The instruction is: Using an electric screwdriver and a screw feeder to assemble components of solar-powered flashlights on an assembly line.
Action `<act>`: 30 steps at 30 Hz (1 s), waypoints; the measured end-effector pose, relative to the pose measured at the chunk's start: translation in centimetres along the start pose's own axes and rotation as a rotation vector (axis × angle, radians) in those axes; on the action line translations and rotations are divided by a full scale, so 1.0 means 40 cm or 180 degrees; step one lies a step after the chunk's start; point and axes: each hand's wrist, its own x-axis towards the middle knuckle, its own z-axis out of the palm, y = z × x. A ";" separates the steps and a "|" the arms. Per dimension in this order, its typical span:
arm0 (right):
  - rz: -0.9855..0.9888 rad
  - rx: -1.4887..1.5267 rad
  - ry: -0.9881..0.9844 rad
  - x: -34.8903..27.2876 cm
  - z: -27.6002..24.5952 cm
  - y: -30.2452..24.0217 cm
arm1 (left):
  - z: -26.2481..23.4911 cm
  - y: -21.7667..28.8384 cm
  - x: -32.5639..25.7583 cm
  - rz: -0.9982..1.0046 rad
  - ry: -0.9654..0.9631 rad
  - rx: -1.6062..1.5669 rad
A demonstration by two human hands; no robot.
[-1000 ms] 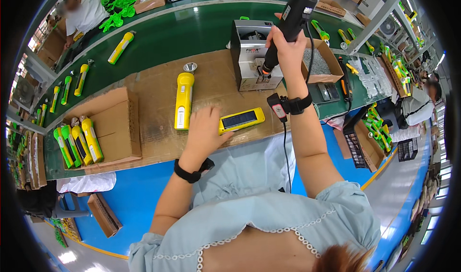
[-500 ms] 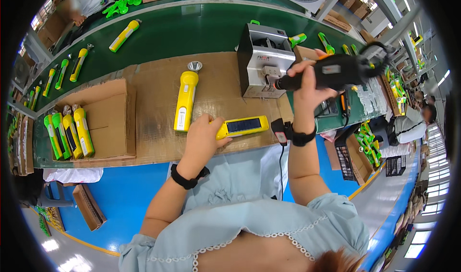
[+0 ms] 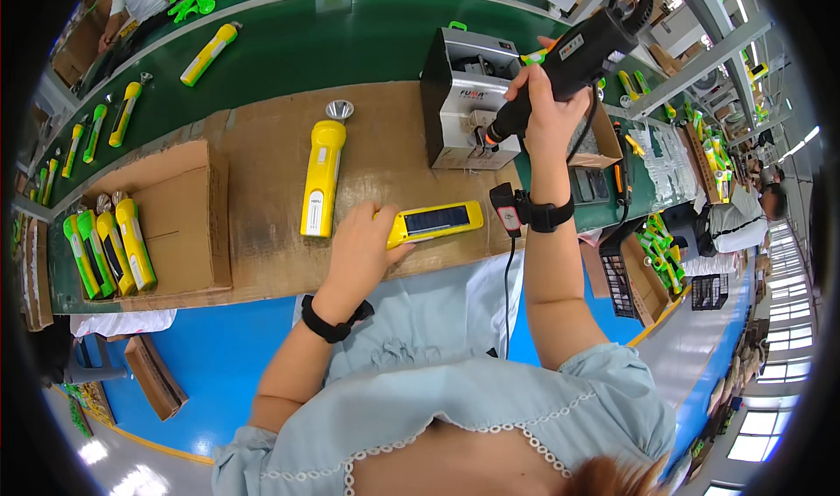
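My left hand (image 3: 360, 244) grips one end of a yellow flashlight (image 3: 437, 220), which lies on the cardboard with its dark solar panel facing up. In my right hand (image 3: 547, 115) is a black electric screwdriver (image 3: 564, 66), fingers wrapped round its body. It slants, with its tip down at the front outlet of a silver and black screw feeder (image 3: 468, 94); whether the tip touches cannot be seen. Left of the feeder lies another yellow flashlight (image 3: 323, 172), its silver reflector sticking out at the top.
An open cardboard box (image 3: 219, 225) at left holds several yellow and green flashlights. More flashlights (image 3: 208, 54) lie along the green bench behind. An orange-handled tool (image 3: 621, 177) sits right of my right wrist. Below the bench at right stands a black crate (image 3: 619, 282).
The screwdriver has tipped more upright, its rear end swinging up and leftward, with the tip still at the feeder. My left hand keeps hold of the flashlight. The whole view has shifted slightly.
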 end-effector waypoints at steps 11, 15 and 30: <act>0.0573 0.1479 -0.0426 -0.156 0.033 -0.117 | 0.006 -0.002 -0.006 0.0076 0.0276 -0.0026; 0.0623 0.1168 -0.0812 -0.256 0.081 -0.168 | 0.007 -0.006 -0.010 0.0030 0.0306 0.0016; 0.0651 0.1290 -0.0614 -0.297 0.137 -0.143 | 0.021 -0.013 -0.017 0.0035 0.0462 -0.0034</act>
